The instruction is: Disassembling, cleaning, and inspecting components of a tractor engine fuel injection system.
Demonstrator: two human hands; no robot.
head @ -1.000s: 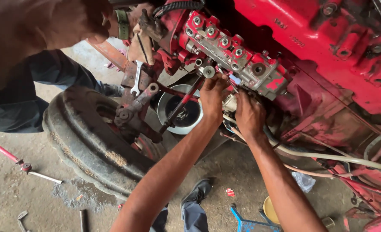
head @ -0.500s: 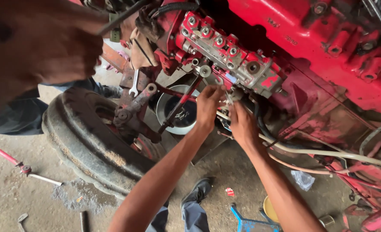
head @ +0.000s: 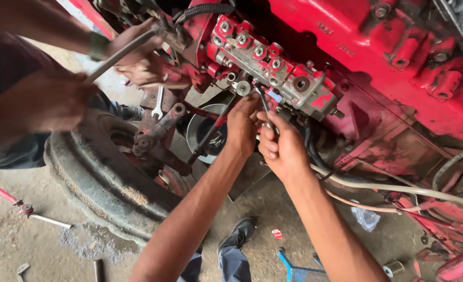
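Observation:
Both my hands are up under a red injection pump (head: 273, 68) bolted to a red engine block (head: 398, 47). My right hand (head: 282, 150) is closed in a fist round a slim dark tool (head: 265, 107) whose tip reaches the pump's underside. My left hand (head: 243, 125) sits just to its left. Its fingertips press near a round silver fitting (head: 243, 87), and what they pinch is hidden.
At the upper left another person's hands (head: 137, 57) grip a long grey bar (head: 119, 55). A worn tyre (head: 101, 183) lies below, with a spanner (head: 158, 104) resting on the linkage. Pale hoses (head: 393, 187) run right. My shoe (head: 239, 235) and a blue stand (head: 299, 269) are on the concrete.
My hands have stayed under the pump, the right one shifting closer to the left. The other person's hands have moved onto the grey bar at the upper left.

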